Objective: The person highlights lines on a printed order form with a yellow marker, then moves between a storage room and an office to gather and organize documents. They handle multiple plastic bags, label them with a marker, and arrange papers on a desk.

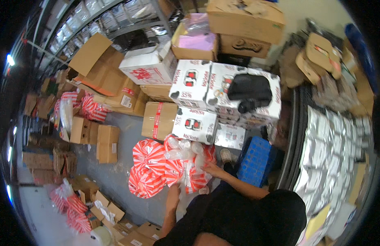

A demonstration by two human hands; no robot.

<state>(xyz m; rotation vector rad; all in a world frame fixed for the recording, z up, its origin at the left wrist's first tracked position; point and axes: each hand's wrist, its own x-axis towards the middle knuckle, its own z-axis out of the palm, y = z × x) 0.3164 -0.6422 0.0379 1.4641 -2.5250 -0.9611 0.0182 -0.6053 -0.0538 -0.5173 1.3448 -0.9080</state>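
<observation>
Several red-and-white striped plastic bags (148, 168) lie bunched together on the floor in front of me. Clear, rounded plastic containers (182, 151) rest in a heap on the bag nearest my hands; their exact kind is hard to make out. My right hand (210, 168) reaches in from the right, against the clear containers and the bag's right side. At the near edge of the same bag is my left hand (173, 192), close to a strip of clear plastic. The fingers of both hands are too small and partly hidden to show a grip.
Beyond the bags stand stacked white printed cartons (194, 125) with a black bag (250, 91) on top. A blue crate (254, 160) is to my right, near shelving with silvery packets (325, 151). Brown cardboard boxes (108, 143) and more striped bags (77, 211) line the left.
</observation>
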